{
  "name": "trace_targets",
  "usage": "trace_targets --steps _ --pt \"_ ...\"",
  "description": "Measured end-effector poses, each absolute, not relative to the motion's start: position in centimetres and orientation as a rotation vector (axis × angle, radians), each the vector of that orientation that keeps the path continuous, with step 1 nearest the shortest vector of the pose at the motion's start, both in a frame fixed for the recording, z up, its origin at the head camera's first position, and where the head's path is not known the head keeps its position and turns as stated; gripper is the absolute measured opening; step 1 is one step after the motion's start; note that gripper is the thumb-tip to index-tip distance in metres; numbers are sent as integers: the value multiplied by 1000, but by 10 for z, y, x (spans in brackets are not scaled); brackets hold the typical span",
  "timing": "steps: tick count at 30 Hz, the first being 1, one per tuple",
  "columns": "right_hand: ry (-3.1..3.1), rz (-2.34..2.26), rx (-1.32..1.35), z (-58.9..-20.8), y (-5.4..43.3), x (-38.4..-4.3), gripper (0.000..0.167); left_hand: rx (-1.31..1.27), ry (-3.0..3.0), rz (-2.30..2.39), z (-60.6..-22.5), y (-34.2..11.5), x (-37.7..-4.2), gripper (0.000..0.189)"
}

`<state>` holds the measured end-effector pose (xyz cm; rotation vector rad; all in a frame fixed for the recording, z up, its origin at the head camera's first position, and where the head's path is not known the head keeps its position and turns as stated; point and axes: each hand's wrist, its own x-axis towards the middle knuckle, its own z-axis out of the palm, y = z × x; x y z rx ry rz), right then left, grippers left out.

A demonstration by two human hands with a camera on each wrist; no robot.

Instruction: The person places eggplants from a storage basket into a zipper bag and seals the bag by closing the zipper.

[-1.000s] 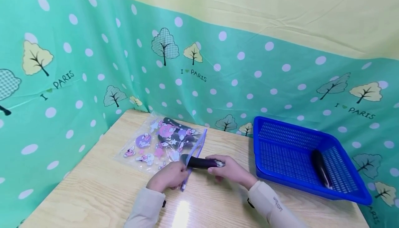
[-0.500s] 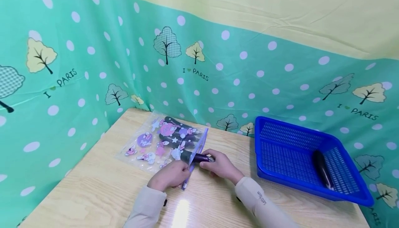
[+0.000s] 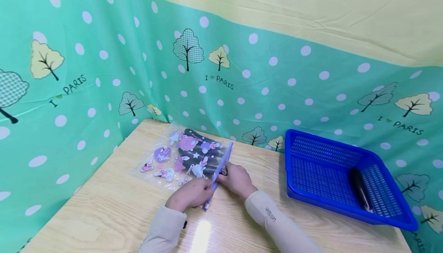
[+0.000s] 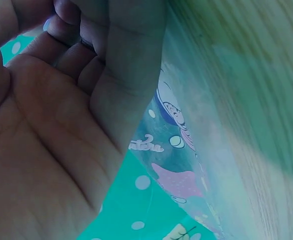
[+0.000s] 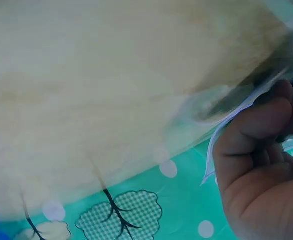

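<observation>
A clear zip bag (image 3: pixel 156 165) with pink and purple cartoon prints lies flat on the table, several dark eggplants showing through its film. My left hand (image 3: pixel 193 194) pinches the near part of the bag's purple zip edge (image 3: pixel 226 153). At the bag's mouth, my right hand (image 3: pixel 238 180) holds the stem end of an eggplant (image 3: pixel 223 171); most of it is inside the bag. The left wrist view shows the left palm (image 4: pixel 46 145) with curled fingers beside the printed film. In the right wrist view, the right hand (image 5: pixel 266 165) bends its fingers at the bag's opening.
A blue plastic basket (image 3: pixel 288 168) stands on the table at the right. One more eggplant (image 3: pixel 360 187) lies in it, against the right side. A green and yellow patterned cloth (image 3: pixel 263 103) hangs behind the wooden table (image 3: pixel 100 207).
The right hand has moved left, pushing the eggplant through the bag's mouth until only its stem end shows outside. The left hand keeps its hold on the zip edge.
</observation>
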<state>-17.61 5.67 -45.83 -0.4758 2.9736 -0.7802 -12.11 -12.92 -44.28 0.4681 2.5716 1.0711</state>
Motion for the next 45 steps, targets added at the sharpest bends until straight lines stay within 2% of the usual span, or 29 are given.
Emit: trace_targets --steps 11,31,40,45 --pt "2874 -882 -584 -456 67 -178 10 440 2573 1047 -440 -129 -121 21" --pt "2992 -622 -620 -457 53 -197 25 448 2589 1028 -439 -127 -124 18" --pt "2938 -635 -583 -448 56 -190 21 438 2600 1023 -438 -127 -123 19" --pt "2924 -700 -549 -427 68 -182 11 442 2609 1024 -439 -128 -121 22"
